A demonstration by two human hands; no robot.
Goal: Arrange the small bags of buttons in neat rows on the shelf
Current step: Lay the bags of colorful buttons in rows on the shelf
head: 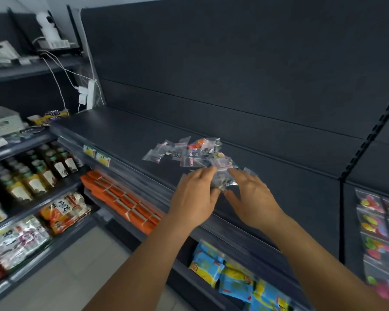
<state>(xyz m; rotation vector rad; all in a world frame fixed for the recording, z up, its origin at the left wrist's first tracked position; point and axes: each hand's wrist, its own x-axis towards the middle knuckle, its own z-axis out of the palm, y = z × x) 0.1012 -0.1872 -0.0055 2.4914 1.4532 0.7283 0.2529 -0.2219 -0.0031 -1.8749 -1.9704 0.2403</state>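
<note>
Hands together on shelf (pixel 126 131): left hand (pixel 195 194) and right hand (pixel 252 198) pinch clear button bag (pixel 222 180) between fingertips; loose bag pile (pixel 189 151) behind.

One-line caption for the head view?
Both hands gather small button bags from a loose pile on the dark shelf.

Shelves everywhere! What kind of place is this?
Probably a small shop. Price tags sit on the shelf edge, with bottled drinks and snack packets stocked nearby.

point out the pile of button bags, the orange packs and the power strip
pile of button bags (pixel 189 151), head view, middle of the heap
orange packs (pixel 121 198), head view, middle pack
power strip (pixel 90 94), head view, its body
</note>
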